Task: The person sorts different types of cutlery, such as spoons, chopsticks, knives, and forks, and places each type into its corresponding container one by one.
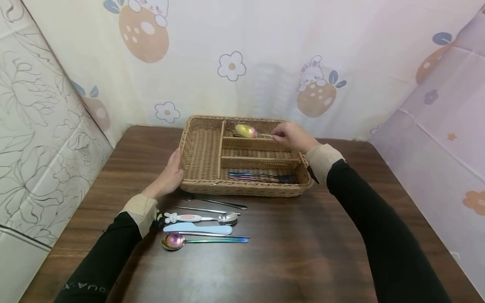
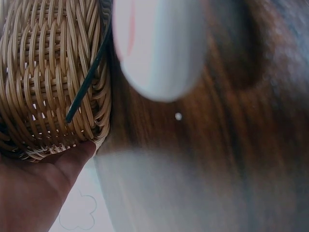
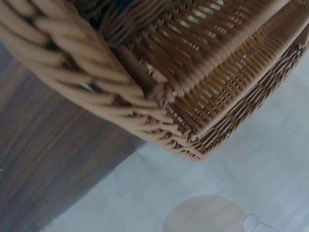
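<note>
In the head view, my right hand point(image 1: 292, 135) pinches the thin handle of a spoon. Its gold-and-pink bowl point(image 1: 246, 131) points left over the back compartment of a woven wicker cutlery basket point(image 1: 201, 184). My left hand point(image 1: 171, 176) rests against the basket's left outer wall, fingers lying along the weave. The left wrist view shows a digit of this hand point(image 2: 53, 181) touching the wicker wall point(image 2: 46, 72). Dark and iridescent cutlery point(image 1: 261, 176) lies in the front right compartment. The right wrist view holds the basket's rim point(image 3: 111, 104) and dividers, but not the hand.
Before the basket lie a dark spoon point(image 1: 216, 202), a bunny-handled spoon point(image 1: 197, 218), a light blue knife point(image 1: 201, 228), an iridescent round spoon point(image 1: 212, 240) and two thin metal sticks point(image 1: 212, 210). The brown wooden table point(image 1: 303, 252) meets patterned curtains point(image 1: 265, 75) behind and at both sides.
</note>
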### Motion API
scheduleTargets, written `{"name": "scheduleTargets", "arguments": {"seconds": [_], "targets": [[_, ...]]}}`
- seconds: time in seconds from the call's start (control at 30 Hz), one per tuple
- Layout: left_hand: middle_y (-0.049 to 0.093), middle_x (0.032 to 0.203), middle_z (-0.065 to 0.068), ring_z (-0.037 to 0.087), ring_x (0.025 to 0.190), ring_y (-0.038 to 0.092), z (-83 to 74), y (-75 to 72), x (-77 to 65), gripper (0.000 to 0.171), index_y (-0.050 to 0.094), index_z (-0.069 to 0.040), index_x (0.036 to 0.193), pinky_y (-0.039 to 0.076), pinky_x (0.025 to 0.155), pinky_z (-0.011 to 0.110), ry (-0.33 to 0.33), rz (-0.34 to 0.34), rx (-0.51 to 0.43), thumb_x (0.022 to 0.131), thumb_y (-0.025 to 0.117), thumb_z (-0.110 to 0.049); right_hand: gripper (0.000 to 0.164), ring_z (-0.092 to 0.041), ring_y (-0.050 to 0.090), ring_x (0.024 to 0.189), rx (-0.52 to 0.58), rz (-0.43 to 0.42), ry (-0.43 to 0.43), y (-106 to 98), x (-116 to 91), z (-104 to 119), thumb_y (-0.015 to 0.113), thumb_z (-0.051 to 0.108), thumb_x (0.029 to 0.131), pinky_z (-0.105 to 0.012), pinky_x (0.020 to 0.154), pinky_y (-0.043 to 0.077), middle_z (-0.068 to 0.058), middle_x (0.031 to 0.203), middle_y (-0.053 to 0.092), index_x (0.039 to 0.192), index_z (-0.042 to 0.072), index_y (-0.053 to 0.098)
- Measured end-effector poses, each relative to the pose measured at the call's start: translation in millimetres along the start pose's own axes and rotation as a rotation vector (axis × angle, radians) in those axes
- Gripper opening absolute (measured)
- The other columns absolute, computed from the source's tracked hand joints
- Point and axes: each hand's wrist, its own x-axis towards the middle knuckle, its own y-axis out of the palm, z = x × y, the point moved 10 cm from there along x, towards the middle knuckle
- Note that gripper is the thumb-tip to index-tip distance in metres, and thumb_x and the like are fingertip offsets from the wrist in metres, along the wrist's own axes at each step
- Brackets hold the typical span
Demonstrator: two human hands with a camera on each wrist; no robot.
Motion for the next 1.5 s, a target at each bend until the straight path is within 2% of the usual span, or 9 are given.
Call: {"name": "scheduleTargets", "arguments": {"seconds": [0.37, 0.67, 0.9, 1.03, 1.2, 1.27, 1.37, 1.5], "targets": [[-0.01, 0.16, 0.032, 0.041, 0.148, -0.006, -0.9, 0.3, 2.2, 0.074, -0.01, 0.011, 0.153, 0.001, 0.119, 0.053, 0.022, -0.01, 0.011, 0.094, 0.035, 0.003, 0.014, -0.03, 0.069, 0.082, -0.073, 0.022, 0.012, 3, 17, -20, 0.064, 0.002, 0.093, -0.045, 0.079, 0.056, -0.018, 0.093, 0.073, 0.098, -0.005, 0.075], [-0.01, 0.159, 0.032, 0.042, 0.148, -0.006, -2.1, -0.3, -0.8, 0.073, -0.01, 0.011, 0.152, 0.001, 0.119, 0.053, 0.039, -0.021, 0.003, 0.094, 0.035, 0.004, 0.014, -0.024, 0.063, 0.074, -0.114, 0.063, 0.041, 14, 30, -36, 0.062, 0.003, 0.094, -0.042, 0.074, 0.053, -0.011, 0.085, 0.071, 0.091, 0.001, 0.075], [-0.011, 0.159, 0.032, 0.043, 0.148, -0.006, -1.1, 1.0, -0.1, 0.074, -0.01, 0.011, 0.152, 0.001, 0.119, 0.054, 0.04, -0.021, 0.004, 0.094, 0.035, 0.005, 0.015, -0.024, 0.064, 0.075, -0.177, 0.106, 0.038, 28, 40, -45, 0.061, 0.003, 0.095, -0.043, 0.074, 0.053, -0.01, 0.085, 0.071, 0.092, 0.0, 0.076], [-0.011, 0.159, 0.032, 0.043, 0.148, -0.006, 0.0, 1.3, -0.8, 0.074, -0.011, 0.011, 0.152, 0.001, 0.119, 0.054, 0.038, -0.019, -0.001, 0.094, 0.035, 0.005, 0.019, -0.021, 0.056, 0.065, -0.217, 0.105, 0.048, 35, 46, -48, 0.059, 0.003, 0.095, -0.038, 0.066, 0.047, -0.007, 0.073, 0.066, 0.083, 0.0, 0.074], [-0.01, 0.159, 0.033, 0.043, 0.148, -0.006, 2.6, 2.7, -1.6, 0.074, -0.01, 0.011, 0.152, 0.001, 0.118, 0.055, 0.045, -0.027, -0.002, 0.094, 0.035, 0.005, 0.021, -0.02, 0.052, 0.063, -0.273, 0.102, 0.042, 45, 57, -52, 0.06, 0.004, 0.096, -0.036, 0.064, 0.043, -0.005, 0.072, 0.065, 0.082, 0.004, 0.075], [-0.01, 0.159, 0.033, 0.044, 0.148, -0.006, 3.3, 3.6, -1.6, 0.074, -0.009, 0.012, 0.152, 0.001, 0.119, 0.055, 0.049, -0.03, 0.002, 0.094, 0.035, 0.005, 0.023, -0.02, 0.049, 0.062, -0.283, 0.1, 0.035, 48, 59, -53, 0.059, 0.003, 0.095, -0.035, 0.062, 0.041, -0.004, 0.07, 0.062, 0.077, 0.006, 0.072], [-0.009, 0.159, 0.033, 0.045, 0.147, -0.005, 2.7, 4.8, -2.2, 0.073, -0.008, 0.013, 0.152, 0.002, 0.119, 0.055, 0.054, -0.035, 0.01, 0.094, 0.035, 0.004, 0.03, -0.018, 0.039, 0.059, -0.274, 0.093, 0.033, 51, 61, -55, 0.054, 0.0, 0.094, -0.033, 0.059, 0.034, -0.002, 0.063, 0.049, 0.065, 0.01, 0.06], [-0.009, 0.159, 0.033, 0.044, 0.147, -0.006, 1.6, 4.7, -2.3, 0.073, -0.008, 0.013, 0.152, 0.002, 0.118, 0.056, 0.059, -0.04, 0.012, 0.094, 0.035, 0.004, 0.034, -0.017, 0.034, 0.057, -0.244, 0.09, 0.048, 55, 64, -59, 0.052, -0.001, 0.093, -0.032, 0.057, 0.03, 0.0, 0.061, 0.041, 0.062, 0.013, 0.05]]}}
